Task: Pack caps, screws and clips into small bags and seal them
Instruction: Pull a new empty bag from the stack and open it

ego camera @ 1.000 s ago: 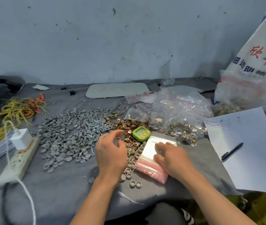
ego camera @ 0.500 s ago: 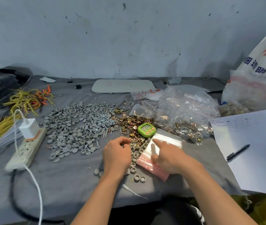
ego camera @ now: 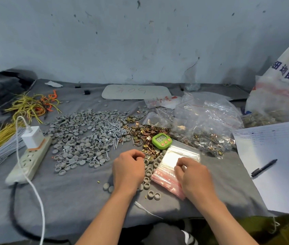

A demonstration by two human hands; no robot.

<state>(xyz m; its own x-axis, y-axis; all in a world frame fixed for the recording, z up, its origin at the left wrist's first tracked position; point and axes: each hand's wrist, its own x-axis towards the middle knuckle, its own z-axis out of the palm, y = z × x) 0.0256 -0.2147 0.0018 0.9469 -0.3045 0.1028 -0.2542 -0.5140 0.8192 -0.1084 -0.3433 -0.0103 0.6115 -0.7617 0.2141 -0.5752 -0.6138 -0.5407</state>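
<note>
Left hand (ego camera: pixel 128 171) curled shut beside the loose caps (ego camera: pixel 80 137) and clips (ego camera: pixel 147 134), contents unseen; right hand (ego camera: pixel 192 175) pinching the top of the stack of small bags (ego camera: pixel 173 162) on the tabletop (ego camera: pixel 73 197); could lift several clinging bags together, or scatter screws (ego camera: pixel 112 127) nearby.

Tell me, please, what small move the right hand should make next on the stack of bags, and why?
Probably peel one bag off the stack of empty bags: the right hand pinches at its top, while the left hand is curled by the clips, apparently holding parts with nowhere to go.
</note>
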